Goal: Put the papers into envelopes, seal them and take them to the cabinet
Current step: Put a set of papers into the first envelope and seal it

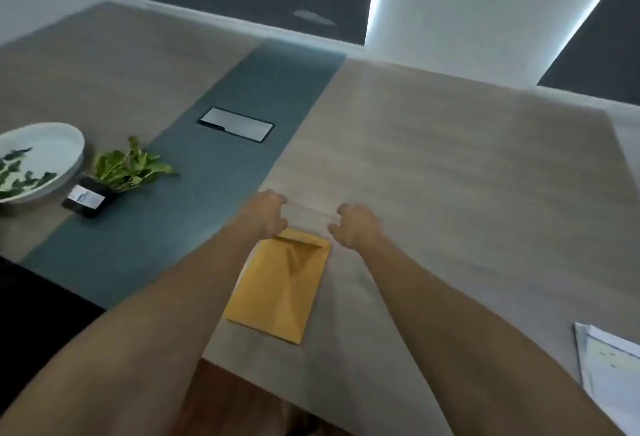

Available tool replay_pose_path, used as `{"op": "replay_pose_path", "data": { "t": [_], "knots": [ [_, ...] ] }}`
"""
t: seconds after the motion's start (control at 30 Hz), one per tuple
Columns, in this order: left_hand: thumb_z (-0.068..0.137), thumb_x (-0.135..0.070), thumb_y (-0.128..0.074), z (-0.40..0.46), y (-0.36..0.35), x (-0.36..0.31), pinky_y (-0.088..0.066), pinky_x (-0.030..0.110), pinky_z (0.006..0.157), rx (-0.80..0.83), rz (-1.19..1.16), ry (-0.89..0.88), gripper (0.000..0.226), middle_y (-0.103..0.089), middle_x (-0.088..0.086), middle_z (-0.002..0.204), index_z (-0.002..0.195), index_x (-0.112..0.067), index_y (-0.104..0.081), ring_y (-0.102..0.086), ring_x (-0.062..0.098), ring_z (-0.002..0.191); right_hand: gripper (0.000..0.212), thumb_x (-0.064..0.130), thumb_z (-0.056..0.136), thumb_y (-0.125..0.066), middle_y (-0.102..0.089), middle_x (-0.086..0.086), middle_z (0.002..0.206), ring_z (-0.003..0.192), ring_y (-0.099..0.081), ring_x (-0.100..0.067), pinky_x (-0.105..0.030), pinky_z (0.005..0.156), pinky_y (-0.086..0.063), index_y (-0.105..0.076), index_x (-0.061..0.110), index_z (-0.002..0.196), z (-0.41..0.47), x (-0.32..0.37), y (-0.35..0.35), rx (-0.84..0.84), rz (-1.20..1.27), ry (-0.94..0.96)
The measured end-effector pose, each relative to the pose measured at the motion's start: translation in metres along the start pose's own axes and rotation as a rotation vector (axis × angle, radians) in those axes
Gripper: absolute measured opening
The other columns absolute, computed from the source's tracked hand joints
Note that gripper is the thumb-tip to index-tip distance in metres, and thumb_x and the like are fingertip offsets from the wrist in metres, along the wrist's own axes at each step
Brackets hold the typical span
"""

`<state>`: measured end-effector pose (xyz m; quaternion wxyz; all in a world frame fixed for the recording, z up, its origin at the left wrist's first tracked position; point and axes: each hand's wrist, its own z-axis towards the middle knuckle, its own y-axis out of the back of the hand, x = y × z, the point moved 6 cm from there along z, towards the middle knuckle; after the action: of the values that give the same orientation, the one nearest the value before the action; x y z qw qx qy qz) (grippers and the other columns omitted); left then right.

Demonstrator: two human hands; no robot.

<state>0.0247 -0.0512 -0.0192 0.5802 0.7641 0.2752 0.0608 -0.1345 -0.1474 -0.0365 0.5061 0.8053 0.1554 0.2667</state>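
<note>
while lying flat, envelope [278, 285] runs lengthwise away; flap end apparently farthest.

A wood-grain table [450, 165] crossed by a blue-grey strip [221, 165] with a small metal hatch [236, 124] set into it. A yellow envelope [277, 283] lies flat near the front edge. At left, a white bowl [65, 138], a leafy plant [128, 167] in a dark pot. Papers [609, 363] rest at the right edge.
</note>
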Motion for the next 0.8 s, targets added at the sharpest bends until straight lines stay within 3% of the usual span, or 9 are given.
{"op": "replay_pose_path", "data": {
  "t": [0.17, 0.27, 0.47, 0.63, 0.8],
  "knots": [
    [0.089, -0.021, -0.065, 0.023, -0.038, 0.037, -0.044, 0.041, 0.103, 0.123, 0.135, -0.039, 0.059, -0.042, 0.005, 0.145, 0.145, -0.022, -0.043, -0.043, 0.027, 0.132, 0.047, 0.036, 0.087, -0.063, -0.057, -0.009, 0.129, 0.121, -0.052, -0.030, -0.041, 0.095, -0.049, -0.053, 0.018, 0.129, 0.011, 0.011, -0.045, 0.072, -0.087, -0.029],
    [0.086, -0.014, -0.061, 0.034, -0.048, 0.047, -0.047, 0.039, 0.099, 0.115, 0.172, -0.094, 0.058, -0.045, 0.005, 0.139, 0.142, -0.023, -0.047, -0.044, 0.026, 0.128, 0.043, 0.028, 0.083, -0.066, -0.058, -0.009, 0.123, 0.117, -0.053, -0.030, -0.039, 0.093, -0.048, -0.054, 0.017, 0.123, 0.021, 0.013, -0.056, 0.069, -0.088, -0.029],
    [0.088, -0.017, -0.058, 0.050, -0.068, 0.049, -0.045, 0.035, 0.097, 0.086, 0.295, -0.188, 0.043, -0.055, 0.001, 0.127, 0.130, -0.026, -0.057, -0.048, 0.024, 0.117, 0.027, 0.016, 0.086, -0.057, -0.061, -0.008, 0.112, 0.109, -0.057, -0.030, -0.038, 0.086, -0.049, -0.059, 0.018, 0.112, 0.032, 0.008, -0.068, 0.018, -0.095, -0.062],
    [0.098, -0.020, -0.046, 0.058, -0.074, 0.040, -0.044, 0.035, 0.092, 0.055, 0.311, -0.233, 0.030, -0.062, -0.002, 0.117, 0.108, -0.033, -0.070, -0.051, 0.023, 0.109, 0.020, 0.018, 0.093, -0.050, -0.067, -0.007, 0.102, 0.100, -0.060, -0.030, -0.038, 0.080, -0.052, -0.066, 0.018, 0.103, 0.033, -0.003, -0.071, -0.036, -0.019, -0.102],
    [0.085, -0.025, -0.060, 0.059, -0.074, 0.022, -0.041, 0.035, 0.096, 0.094, 0.175, -0.267, 0.036, -0.062, 0.000, 0.118, 0.121, -0.028, -0.062, -0.048, 0.024, 0.116, 0.018, 0.017, 0.096, -0.049, -0.067, -0.012, 0.104, 0.099, -0.062, -0.031, -0.035, 0.075, -0.050, -0.063, 0.018, 0.107, 0.026, -0.031, -0.067, -0.056, 0.152, -0.213]
  ]
}}
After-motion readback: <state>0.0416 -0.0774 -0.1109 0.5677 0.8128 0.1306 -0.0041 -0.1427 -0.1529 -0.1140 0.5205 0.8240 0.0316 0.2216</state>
